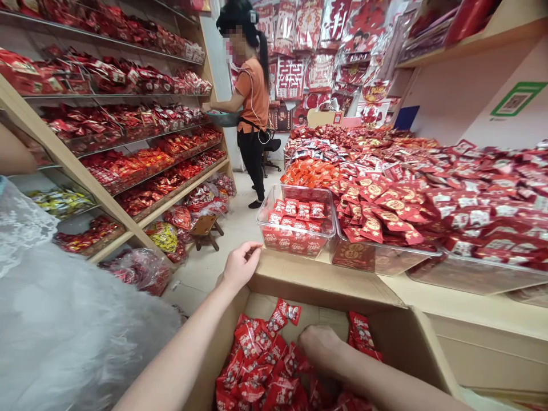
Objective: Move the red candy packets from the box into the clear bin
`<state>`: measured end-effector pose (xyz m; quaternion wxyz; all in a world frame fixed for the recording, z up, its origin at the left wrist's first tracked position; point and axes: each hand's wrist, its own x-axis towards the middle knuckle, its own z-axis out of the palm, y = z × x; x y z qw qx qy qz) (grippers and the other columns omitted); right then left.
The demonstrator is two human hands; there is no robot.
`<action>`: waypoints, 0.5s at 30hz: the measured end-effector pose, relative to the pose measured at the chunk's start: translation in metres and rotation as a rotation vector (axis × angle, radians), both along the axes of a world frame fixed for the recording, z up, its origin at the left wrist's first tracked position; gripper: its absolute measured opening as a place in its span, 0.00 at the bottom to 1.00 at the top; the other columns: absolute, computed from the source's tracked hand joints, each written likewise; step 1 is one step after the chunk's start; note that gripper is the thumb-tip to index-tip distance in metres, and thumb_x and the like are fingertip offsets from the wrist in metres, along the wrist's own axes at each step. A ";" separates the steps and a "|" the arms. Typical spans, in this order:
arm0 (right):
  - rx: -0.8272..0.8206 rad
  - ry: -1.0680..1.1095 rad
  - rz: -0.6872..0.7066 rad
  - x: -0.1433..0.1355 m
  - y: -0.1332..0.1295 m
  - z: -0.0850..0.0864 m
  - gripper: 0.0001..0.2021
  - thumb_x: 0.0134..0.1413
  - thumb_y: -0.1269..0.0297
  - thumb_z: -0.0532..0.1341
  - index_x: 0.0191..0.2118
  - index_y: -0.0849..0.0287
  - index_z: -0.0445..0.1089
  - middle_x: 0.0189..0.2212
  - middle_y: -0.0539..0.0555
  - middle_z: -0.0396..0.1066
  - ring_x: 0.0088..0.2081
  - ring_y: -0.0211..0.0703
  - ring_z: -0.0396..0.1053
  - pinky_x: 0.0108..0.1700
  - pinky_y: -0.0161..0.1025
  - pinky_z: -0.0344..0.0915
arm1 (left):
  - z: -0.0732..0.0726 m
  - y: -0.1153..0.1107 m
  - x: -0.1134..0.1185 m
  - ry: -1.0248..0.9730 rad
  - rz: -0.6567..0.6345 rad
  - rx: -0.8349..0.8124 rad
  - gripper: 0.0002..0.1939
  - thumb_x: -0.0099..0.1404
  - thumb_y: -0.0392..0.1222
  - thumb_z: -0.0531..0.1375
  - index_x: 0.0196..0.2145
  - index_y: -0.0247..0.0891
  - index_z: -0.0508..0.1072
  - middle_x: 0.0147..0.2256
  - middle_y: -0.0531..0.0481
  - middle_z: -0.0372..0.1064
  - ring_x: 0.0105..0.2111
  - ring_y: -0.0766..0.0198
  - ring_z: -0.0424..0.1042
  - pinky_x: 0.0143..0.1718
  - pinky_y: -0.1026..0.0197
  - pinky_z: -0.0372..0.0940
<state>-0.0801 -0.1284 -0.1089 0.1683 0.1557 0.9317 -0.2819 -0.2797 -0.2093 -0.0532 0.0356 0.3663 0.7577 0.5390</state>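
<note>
An open cardboard box (295,278) with red candy packets (257,354) inside stands in front of me. My left hand (242,265) is at the box's far left corner, its fingers closed over the edge of the flap. Inside the box, my right hand (321,344) reaches down among the packets, and its fingers are hidden, so what they hold does not show. Just beyond the box stands a clear plastic bin (295,228) with similar red packets laid in rows, close to my left hand.
More clear bins heaped with red packets (385,211) stand on the counter at right. Shelves (141,97) full of packets line the left. A person (252,91) in orange stands there holding a basin (225,119). A wooden stool (206,229) is on the floor; white fabric (77,331) fills the lower left.
</note>
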 end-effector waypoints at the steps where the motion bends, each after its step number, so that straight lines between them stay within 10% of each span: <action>1: 0.091 -0.025 0.061 0.002 0.005 0.022 0.07 0.30 0.77 0.59 0.14 0.58 0.64 0.17 0.55 0.67 0.26 0.52 0.68 0.28 0.43 0.61 | 0.006 -0.001 0.005 -0.012 -0.011 0.021 0.09 0.56 0.41 0.55 0.33 0.37 0.71 0.32 0.48 0.71 0.32 0.63 0.69 0.35 0.62 0.62; 7: -0.201 0.381 -0.098 0.021 0.053 0.119 0.09 0.52 0.62 0.51 0.27 0.59 0.62 0.22 0.50 0.64 0.24 0.36 0.61 0.26 0.33 0.56 | 0.051 0.011 0.057 -0.470 -0.561 0.014 0.15 0.56 0.42 0.57 0.42 0.39 0.68 0.40 0.46 0.69 0.38 0.63 0.69 0.39 0.62 0.64; 15: -0.706 0.679 -0.464 0.018 0.071 0.088 0.13 0.49 0.55 0.55 0.25 0.59 0.58 0.19 0.45 0.56 0.20 0.31 0.52 0.21 0.30 0.50 | 0.038 0.047 0.085 -0.765 -0.490 -0.047 0.10 0.52 0.45 0.60 0.29 0.34 0.72 0.18 0.55 0.65 0.17 0.72 0.61 0.19 0.69 0.60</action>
